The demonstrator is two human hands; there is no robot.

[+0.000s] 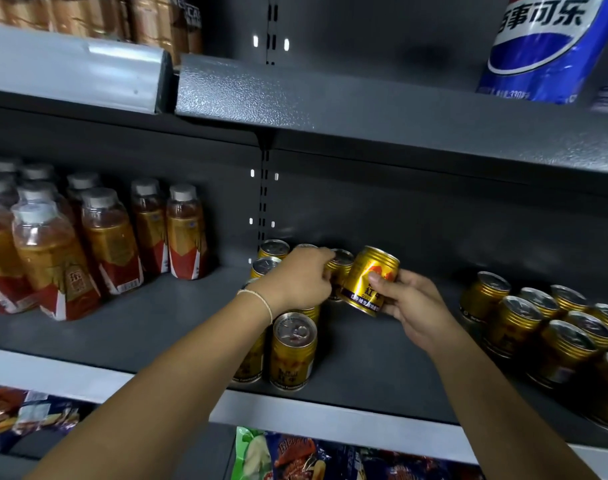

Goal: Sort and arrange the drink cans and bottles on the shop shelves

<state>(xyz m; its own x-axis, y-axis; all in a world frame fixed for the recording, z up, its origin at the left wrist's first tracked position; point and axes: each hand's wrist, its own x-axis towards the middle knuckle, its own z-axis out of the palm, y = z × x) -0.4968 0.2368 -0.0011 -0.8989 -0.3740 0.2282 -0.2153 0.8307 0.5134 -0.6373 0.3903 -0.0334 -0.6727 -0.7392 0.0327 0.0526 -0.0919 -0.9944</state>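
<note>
On the dark grey middle shelf (371, 355) stands a small cluster of gold drink cans. My right hand (411, 306) grips one gold can (371, 278), tilted and lifted just above the shelf. My left hand (299, 277) reaches over the cluster and its fingers curl round the top of another gold can (342, 263) standing at the back. A further gold can (293, 351) stands at the front of the cluster, below my left wrist. Two more gold cans (271, 254) stand near the back panel.
A second group of several gold cans (551, 330) fills the shelf's right end. Orange drink bottles with white caps (88, 244) stand at the left. A blue cola can (544, 46) sits on the upper shelf (364, 109). Snack packets (330, 459) lie below.
</note>
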